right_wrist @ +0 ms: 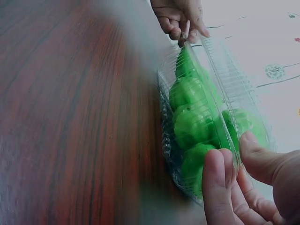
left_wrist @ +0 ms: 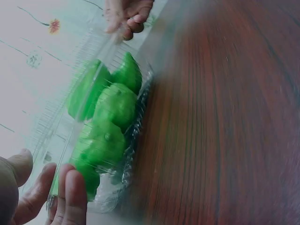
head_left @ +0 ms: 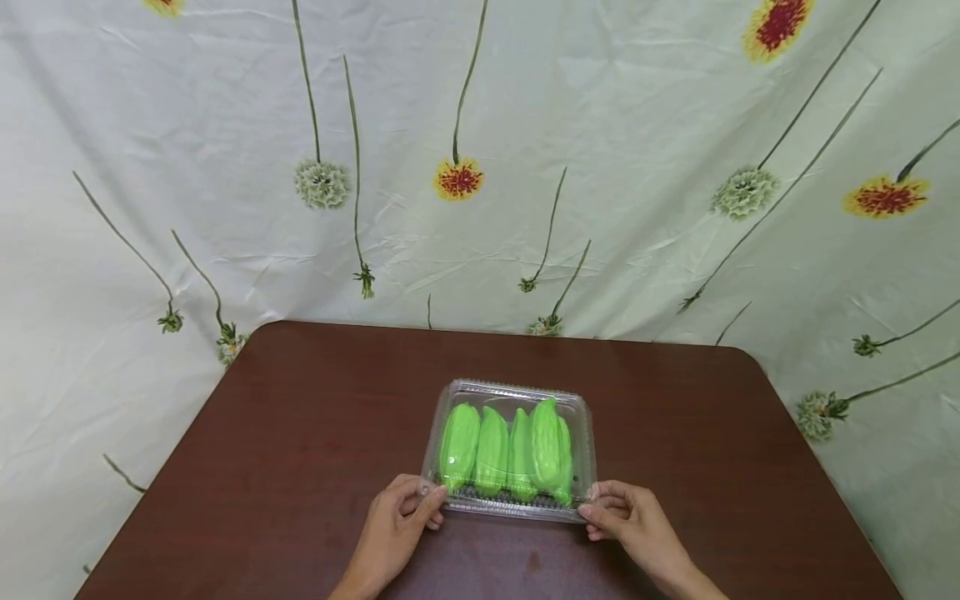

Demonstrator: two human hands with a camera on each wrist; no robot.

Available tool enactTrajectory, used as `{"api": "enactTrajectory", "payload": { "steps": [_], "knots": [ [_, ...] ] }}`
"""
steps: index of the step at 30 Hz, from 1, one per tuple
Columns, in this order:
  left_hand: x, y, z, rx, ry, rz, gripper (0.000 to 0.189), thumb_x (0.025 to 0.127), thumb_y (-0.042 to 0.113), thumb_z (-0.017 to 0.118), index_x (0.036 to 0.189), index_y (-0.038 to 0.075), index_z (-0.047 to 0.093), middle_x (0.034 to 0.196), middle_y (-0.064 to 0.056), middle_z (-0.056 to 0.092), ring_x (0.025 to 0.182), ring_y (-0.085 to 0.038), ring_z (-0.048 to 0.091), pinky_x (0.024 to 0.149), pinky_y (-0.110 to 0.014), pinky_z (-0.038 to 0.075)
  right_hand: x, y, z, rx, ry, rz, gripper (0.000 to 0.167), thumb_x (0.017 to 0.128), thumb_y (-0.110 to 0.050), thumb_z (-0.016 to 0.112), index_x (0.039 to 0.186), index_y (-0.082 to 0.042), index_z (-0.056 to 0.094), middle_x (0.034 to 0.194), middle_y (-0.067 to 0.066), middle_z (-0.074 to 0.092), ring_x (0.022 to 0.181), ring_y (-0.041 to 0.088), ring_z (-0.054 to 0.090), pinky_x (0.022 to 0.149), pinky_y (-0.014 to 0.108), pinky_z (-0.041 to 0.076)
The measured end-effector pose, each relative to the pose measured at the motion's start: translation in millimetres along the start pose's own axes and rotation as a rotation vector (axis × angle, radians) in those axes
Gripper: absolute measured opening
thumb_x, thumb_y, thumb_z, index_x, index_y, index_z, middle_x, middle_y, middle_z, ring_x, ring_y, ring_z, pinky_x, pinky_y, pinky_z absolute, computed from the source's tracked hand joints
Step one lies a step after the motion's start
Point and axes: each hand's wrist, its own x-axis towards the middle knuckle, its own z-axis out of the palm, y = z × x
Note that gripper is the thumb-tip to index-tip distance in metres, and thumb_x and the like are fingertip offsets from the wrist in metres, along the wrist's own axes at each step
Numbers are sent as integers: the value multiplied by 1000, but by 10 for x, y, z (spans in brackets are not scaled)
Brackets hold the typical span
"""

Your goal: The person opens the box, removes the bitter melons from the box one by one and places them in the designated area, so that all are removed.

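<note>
A clear plastic clamshell box (head_left: 517,507) is held over the near middle of the table, its lid lying over the contents. Inside lie several bright green, long, ridged gourd-like pieces (head_left: 460,446), side by side, with one overlapping another at the right. My left hand (head_left: 397,527) pinches the near left corner between thumb and fingers. At the near right corner, the thumb and fingers of my right hand (head_left: 634,523) grip the rim. Both wrist views show the box's edges (right_wrist: 220,112) between thumb and fingers. Whether the box's base touches the table cannot be told.
The dark red-brown wooden table (head_left: 300,450) has rounded far corners. Behind it and along both sides hangs a pale cloth (head_left: 637,150) printed with flowers and stems.
</note>
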Motion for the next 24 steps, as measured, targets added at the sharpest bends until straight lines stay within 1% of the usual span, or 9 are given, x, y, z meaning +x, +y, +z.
{"api": "enactTrajectory", "payload": {
  "steps": [2, 8, 12, 17, 21, 24],
  "knots": [
    [-3, -3, 0, -10, -7, -2, 21, 94, 19, 70, 87, 0, 69, 103, -12, 56, 71, -12, 66, 68, -25, 58, -1, 10, -4, -6, 3, -8, 32, 94, -6, 68, 108, 20, 54, 89, 10, 69, 74, 14, 70, 71, 31, 61],
    [-1, -5, -41, -42, -67, -52, 23, 94, 19, 71, 93, -3, 71, 103, -13, 55, 79, -21, 68, 74, -29, 59, 3, 38, -4, -28, 2, -30, 32, 94, -6, 68, 107, 20, 55, 91, 8, 66, 79, 12, 70, 74, 31, 60],
    [4, -3, -50, -51, -77, -58, 24, 93, 20, 72, 93, -4, 71, 102, -12, 55, 78, -19, 68, 74, -28, 58, 5, 32, -15, -47, -11, -36, 28, 96, -9, 66, 103, 17, 58, 90, 9, 66, 79, 12, 70, 73, 31, 60],
    [6, 12, -62, -59, -85, -56, 24, 93, 18, 72, 94, -6, 71, 102, -11, 54, 78, -16, 68, 73, -26, 58, 17, 14, -44, -80, -50, -41, 27, 98, -12, 64, 99, 14, 60, 89, 8, 66, 77, 14, 70, 74, 32, 60],
    [-2, 21, -107, -14, -117, -67, 26, 94, 22, 71, 97, -4, 71, 104, -11, 55, 82, -19, 69, 74, -26, 58, -3, -2, -86, -81, -75, -18, 29, 99, -15, 63, 104, 13, 60, 95, 8, 65, 85, 17, 71, 79, 31, 59],
    [-23, 29, -156, 53, -147, -80, 28, 95, 27, 69, 100, 0, 71, 105, -10, 57, 83, -19, 68, 73, -26, 56, -30, -13, -110, -74, -80, -11, 30, 101, -16, 60, 109, 12, 58, 103, 11, 62, 91, 17, 69, 82, 32, 59]
  ]
}}
